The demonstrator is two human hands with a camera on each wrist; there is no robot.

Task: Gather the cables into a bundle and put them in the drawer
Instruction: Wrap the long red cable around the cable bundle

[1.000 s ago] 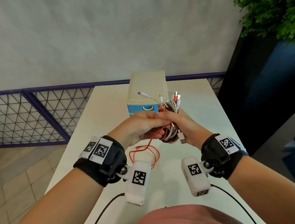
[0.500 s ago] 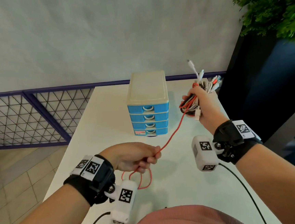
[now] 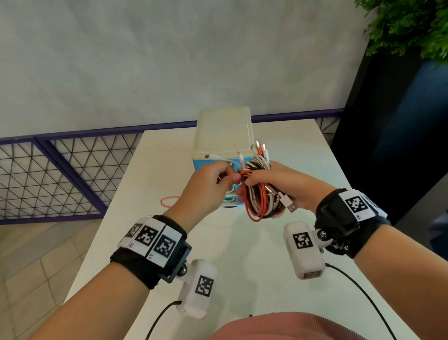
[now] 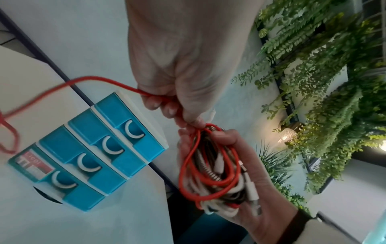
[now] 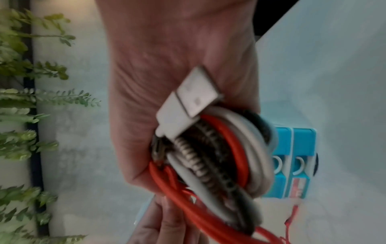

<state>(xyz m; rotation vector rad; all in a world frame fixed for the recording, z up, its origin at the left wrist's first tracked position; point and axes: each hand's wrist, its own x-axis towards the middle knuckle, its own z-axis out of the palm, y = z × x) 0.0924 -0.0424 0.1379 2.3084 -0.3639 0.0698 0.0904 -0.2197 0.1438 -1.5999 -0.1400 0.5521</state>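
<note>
Both hands were raised over the white table [image 3: 252,262], meeting in front of the small drawer unit [image 3: 222,132].

Right hand [image 3: 281,183]: fingers curled round the cable bundle [image 3: 260,199], gripping it about the middle. The bundle held red, white and spring-wrapped cables looped together. Loops hung below the fist; several plug ends stuck up above it. From the right wrist view a white USB plug [image 5: 188,102] lay against the palm, pointing back at the wrist.

Left hand [image 3: 208,187]: thumb and fingertips pinched the red cable [image 4: 100,80] right at the top of the bundle, touching the right hand's fingers. From that pinch the red cable's loose part trailed away to the left, and a pink-red loop of it lay on the table beyond the left wrist.

Drawer unit: four blue drawers with white crescent handles, all shut as far as the left wrist view showed, a label on the lowest. It stood near the table's far edge, just behind the hands, the bundle apart from it and held in the air.

Around: a grey wall, a purple-framed mesh railing [image 3: 55,179] to the left, green foliage [image 3: 420,11] over a dark planter on the right.
</note>
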